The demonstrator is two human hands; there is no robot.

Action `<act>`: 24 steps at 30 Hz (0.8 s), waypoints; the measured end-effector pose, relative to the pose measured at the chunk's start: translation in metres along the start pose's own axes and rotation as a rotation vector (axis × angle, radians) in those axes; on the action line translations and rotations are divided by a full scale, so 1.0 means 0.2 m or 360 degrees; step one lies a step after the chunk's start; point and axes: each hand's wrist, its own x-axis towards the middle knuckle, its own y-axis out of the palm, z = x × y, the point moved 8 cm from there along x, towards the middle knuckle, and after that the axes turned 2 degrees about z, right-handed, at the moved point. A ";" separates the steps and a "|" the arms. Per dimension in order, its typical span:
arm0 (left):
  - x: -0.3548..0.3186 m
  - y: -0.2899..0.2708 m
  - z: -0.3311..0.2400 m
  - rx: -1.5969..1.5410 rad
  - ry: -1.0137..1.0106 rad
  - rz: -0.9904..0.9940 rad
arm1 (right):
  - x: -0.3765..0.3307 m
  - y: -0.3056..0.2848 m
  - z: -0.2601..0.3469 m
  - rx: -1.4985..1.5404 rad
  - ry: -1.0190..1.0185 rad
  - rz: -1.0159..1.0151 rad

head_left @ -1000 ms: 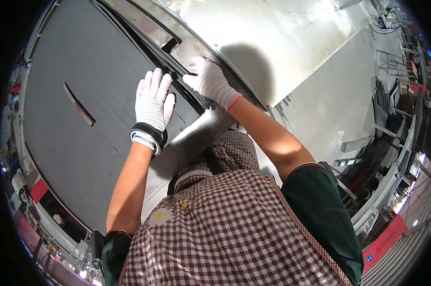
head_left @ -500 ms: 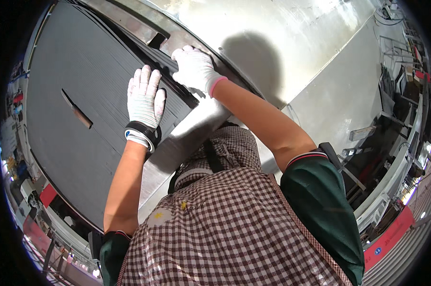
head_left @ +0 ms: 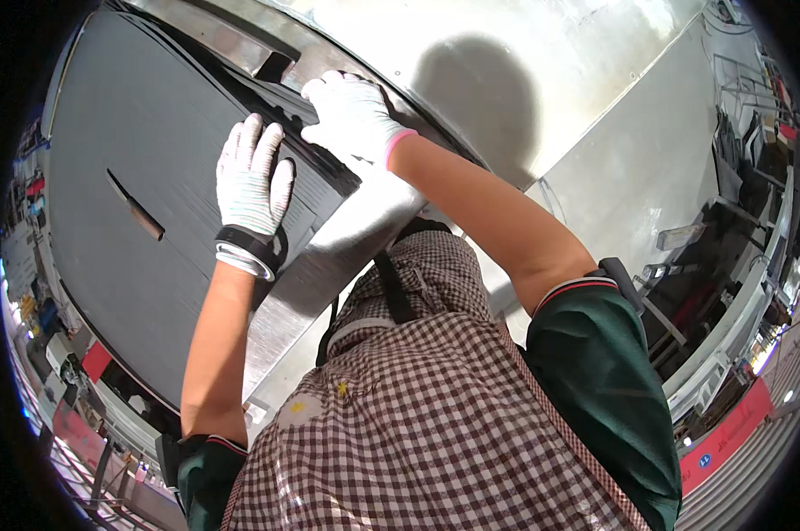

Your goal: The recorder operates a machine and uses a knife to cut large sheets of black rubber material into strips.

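Observation:
A wide stack of thin, flat grey sheets (head_left: 90,265) lies at the left, its surface finely ribbed. My left hand (head_left: 251,181), in a white striped glove with a black band at the wrist, rests flat on it near its right edge, fingers extended. Beside it, my gloved right hand (head_left: 354,113) curls over loose grey strips (head_left: 285,96) along that edge, thumb pointing left. The fingertips' exact hold is partly hidden. A knife (head_left: 137,208) with a brown handle lies on the sheets, left of my left hand.
A shiny metal ledge (head_left: 329,248) runs between the stack and my body. A large pale metal surface (head_left: 595,62) spreads at the far right. Racks with stacked parts (head_left: 727,239) stand at the right edge, and a red panel (head_left: 727,438) sits lower right.
Both hands have shifted slightly left in the view, and the stack and knife have shifted a little too. A darker gap shows between the strips and the stack's edge.

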 end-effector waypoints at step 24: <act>0.29 0.07 -0.06 -0.0110 0.0654 0.0992 | -0.10 0.00 -0.03 -0.0179 -0.0018 0.0135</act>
